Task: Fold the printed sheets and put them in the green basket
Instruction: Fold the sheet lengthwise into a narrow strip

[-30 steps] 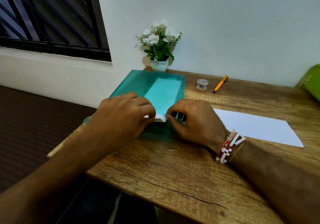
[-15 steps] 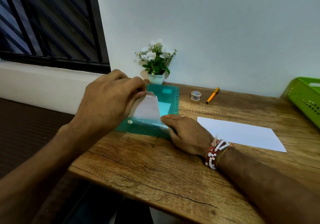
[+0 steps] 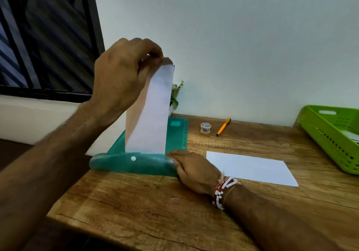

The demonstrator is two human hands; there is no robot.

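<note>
Pinching the top edge of a white printed sheet between thumb and curled fingertips, my left hand sits raised in the upper left of centre. The sheet hangs straight down from that pinch, its lower edge hidden inside the mouth of a teal plastic folder that lies on the wooden table at mid frame. My right hand, beaded bracelets at the wrist, lies with fingers stretched on the folder's right end, pinning it and gripping nothing. I judge the step to be drawing this sheet clear of the folder. To do it well I would lift straight up along the sheet's length, keep the pinch light so the corner does not crease, and hold the folder flat so it does not rise with the paper. A second white sheet lies flat on the table just right of the pinning hand. The green basket stands at the right edge of the frame, well apart from both hands and partly cut off. Something pale shows inside it, but I cannot tell what.
</note>
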